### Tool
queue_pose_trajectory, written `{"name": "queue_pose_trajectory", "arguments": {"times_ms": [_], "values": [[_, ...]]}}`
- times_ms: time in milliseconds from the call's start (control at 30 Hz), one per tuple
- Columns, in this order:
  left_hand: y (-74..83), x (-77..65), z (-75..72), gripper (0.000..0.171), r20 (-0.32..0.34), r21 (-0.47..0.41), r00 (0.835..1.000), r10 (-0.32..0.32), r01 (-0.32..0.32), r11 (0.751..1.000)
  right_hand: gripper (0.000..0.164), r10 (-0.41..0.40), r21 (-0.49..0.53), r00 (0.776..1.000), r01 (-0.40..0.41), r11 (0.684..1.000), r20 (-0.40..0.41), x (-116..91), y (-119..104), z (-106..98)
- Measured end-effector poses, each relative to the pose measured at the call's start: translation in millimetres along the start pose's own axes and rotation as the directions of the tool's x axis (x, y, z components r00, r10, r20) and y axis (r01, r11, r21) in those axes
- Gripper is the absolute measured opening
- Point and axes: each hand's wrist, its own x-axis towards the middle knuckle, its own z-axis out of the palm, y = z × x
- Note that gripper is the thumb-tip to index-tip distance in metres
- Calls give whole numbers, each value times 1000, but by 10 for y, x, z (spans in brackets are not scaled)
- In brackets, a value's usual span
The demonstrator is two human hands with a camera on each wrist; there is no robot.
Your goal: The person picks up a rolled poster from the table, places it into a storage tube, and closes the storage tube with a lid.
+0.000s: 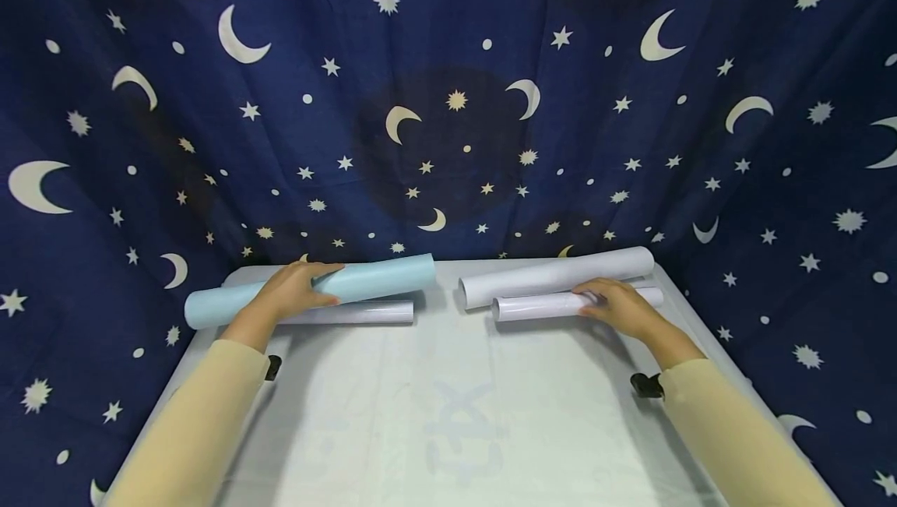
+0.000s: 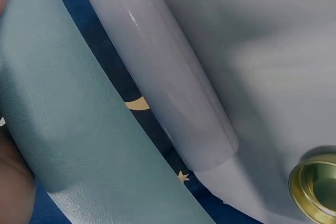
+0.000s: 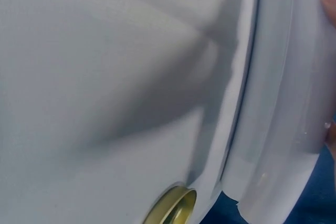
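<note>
"Starting from the left, what worries you?"

"The blue roll (image 1: 385,276), at the far left of the table (image 1: 448,398). Its outer end juts past the table's left edge, so a loose release could, I judge, let it tip over that side."

"How is it held?"

"My left hand (image 1: 294,290) has it clamped between thumb and fingers. How hard, I can't tell. Too tight a squeeze could dent it, since it looks hollow; too slack and it could swivel."

"And next to it?"

"The glossy white roll (image 1: 371,312), a little closer to the table's near edge. If I twist the blue one carelessly, it could knock this one and set it rolling toward that edge."

"Further right?"

"The thick white roll (image 1: 546,277), along the table's far edge, right of its middle. I don't seem to be gripping it, so a nudge could send it off the back, down by the curtain (image 1: 455,40). My fingertips are close; whether they touch it, I can't tell."

"And your right hand (image 1: 620,306)?"

"Thumb and fingers are closed round the thin white roll (image 1: 532,306), near the table's right edge. I have it right of its middle, so its long left end could droop or swing if raised."
</note>
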Motion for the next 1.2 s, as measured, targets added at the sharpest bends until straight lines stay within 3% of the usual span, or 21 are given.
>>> {"name": "queue_pose_trajectory", "arguments": {"times_ms": [567, 1200], "values": [[132, -234, 44, 73, -54, 66, 991, 120, -116, 991, 42, -89, -41, 996, 88, 995, -28, 33, -154, -131], [253, -451, 124, 74, -71, 42, 993, 91, -88, 995, 42, -154, -35, 986, 152, 988, -64, 142, -398, -237]]}}
